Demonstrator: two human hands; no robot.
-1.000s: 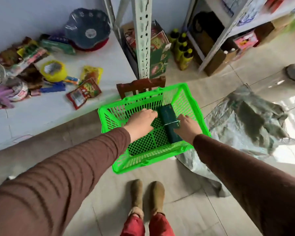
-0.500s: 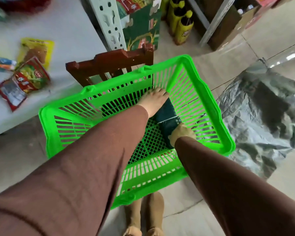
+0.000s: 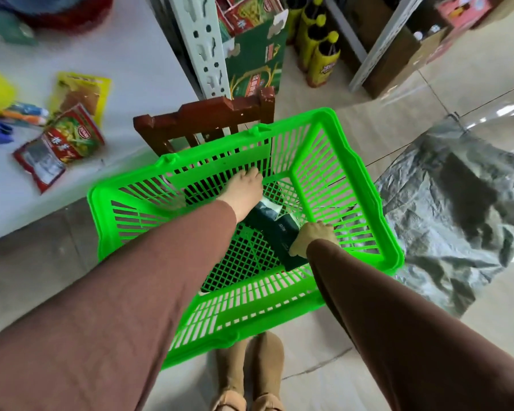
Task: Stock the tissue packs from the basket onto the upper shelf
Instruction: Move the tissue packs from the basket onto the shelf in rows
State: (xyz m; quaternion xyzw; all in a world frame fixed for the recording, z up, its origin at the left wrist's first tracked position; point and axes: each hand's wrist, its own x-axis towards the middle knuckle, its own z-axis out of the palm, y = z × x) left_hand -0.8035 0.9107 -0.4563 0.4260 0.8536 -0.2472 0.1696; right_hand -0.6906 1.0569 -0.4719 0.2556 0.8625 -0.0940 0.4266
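A bright green plastic basket [image 3: 350, 185] rests on a dark wooden chair [image 3: 208, 117]. Inside it lie dark green tissue packs [image 3: 275, 228] on the mesh floor. My left hand [image 3: 245, 192] reaches down into the basket and covers the far end of the packs; its fingers are hidden against them. My right hand [image 3: 312, 237] is closed on the near end of the packs. Both arms wear brown sleeves. The upper shelf is out of view.
A white shelf board [image 3: 125, 69] at the left carries snack packets [image 3: 63, 140] and yellow items. A perforated shelf post [image 3: 204, 46] stands behind the chair, beside a green carton [image 3: 255, 63] and yellow bottles [image 3: 321, 60]. A crumpled grey plastic sheet [image 3: 457, 203] lies on the floor at right.
The view has dropped closer to the basket. Both hands sank deeper inside, and the right hand slid to the near end of the packs.
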